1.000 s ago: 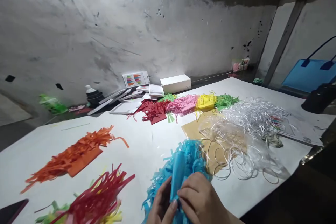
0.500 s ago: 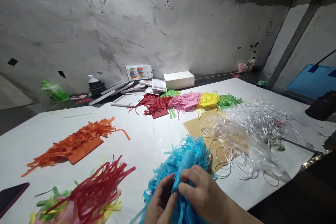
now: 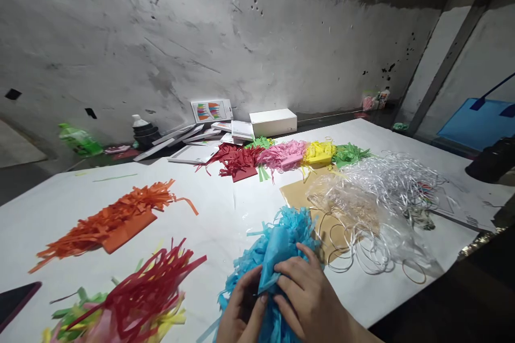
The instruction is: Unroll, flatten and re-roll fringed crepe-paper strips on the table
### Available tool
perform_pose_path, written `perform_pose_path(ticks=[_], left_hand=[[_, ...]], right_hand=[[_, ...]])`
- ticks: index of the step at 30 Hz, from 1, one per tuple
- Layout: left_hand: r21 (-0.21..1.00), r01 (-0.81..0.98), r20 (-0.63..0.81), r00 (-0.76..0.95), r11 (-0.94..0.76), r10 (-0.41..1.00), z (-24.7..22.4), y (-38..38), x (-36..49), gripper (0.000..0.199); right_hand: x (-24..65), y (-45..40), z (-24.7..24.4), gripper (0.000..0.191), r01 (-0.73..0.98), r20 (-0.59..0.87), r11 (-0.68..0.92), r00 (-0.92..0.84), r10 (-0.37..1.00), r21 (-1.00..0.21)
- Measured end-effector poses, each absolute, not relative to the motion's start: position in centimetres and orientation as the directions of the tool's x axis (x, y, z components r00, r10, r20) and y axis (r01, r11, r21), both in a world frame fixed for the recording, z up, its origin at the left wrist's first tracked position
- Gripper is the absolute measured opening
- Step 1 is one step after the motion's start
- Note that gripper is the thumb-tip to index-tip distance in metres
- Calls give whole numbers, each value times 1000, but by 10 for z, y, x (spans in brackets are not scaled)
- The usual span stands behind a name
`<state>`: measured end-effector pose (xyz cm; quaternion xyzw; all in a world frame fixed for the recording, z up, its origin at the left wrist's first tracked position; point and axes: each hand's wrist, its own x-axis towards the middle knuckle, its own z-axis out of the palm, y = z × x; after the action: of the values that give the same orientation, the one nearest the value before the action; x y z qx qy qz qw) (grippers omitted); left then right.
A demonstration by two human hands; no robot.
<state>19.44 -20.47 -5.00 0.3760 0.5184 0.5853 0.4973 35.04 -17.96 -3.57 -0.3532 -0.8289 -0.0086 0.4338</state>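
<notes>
At the near edge, the left hand has its grip closed on the lower end of the blue paper fringe, between thumb and fingers. The right hand rests its bent fingertips on the smooth folded part of that blue paper; whether its grip pinches the paper, I cannot tell. The fringe lies at the near middle of the white-covered surface, under and between the hands.

Near left are a dark phone, partly out of view, and a loose heap of red, pink, yellow and green strips. Beyond them lies an orange fringe. To the right of the blue fringe are a brown sheet, clear plastic bags, white cord loops and a tangle of silvery strands.

Farther off, red, pink, yellow and green fringes sit in a row. Behind them are flat white boxes and a larger white box. A green bottle lies far left; a blue bag is far right.
</notes>
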Motion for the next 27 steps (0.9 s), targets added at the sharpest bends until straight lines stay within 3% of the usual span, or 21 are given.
perform_pose_path(ticks=[5, 11, 17, 21, 24, 27], left_hand=[[975, -218, -82, -217, 34, 973, -48, -205, 195, 46], [993, -118, -9, -237, -19, 972, -59, -204, 192, 45], [968, 177, 218, -238, -178, 946, -83, -201, 184, 42], [831, 460, 422, -156, -312, 893, -92, -198, 175, 32], [698, 582, 535, -37, -417, 844, -91, -196, 171, 32], [643, 614, 565, 22, -457, 825, -88, -193, 170, 34]], right_hand=[[348, -179, -37, 17, 619, 766, 743, -339, 546, -255], [351, -177, -31, 22, 542, 691, 721, -314, 651, -432], [353, -164, -25, 16, 367, 507, 582, -287, 813, -726], [358, -155, -14, 18, 283, 349, 452, -347, 870, -846], [359, -156, -11, 11, 373, 497, 611, -362, 789, -698], [356, -160, -14, 20, 505, 678, 807, -479, 558, -307]])
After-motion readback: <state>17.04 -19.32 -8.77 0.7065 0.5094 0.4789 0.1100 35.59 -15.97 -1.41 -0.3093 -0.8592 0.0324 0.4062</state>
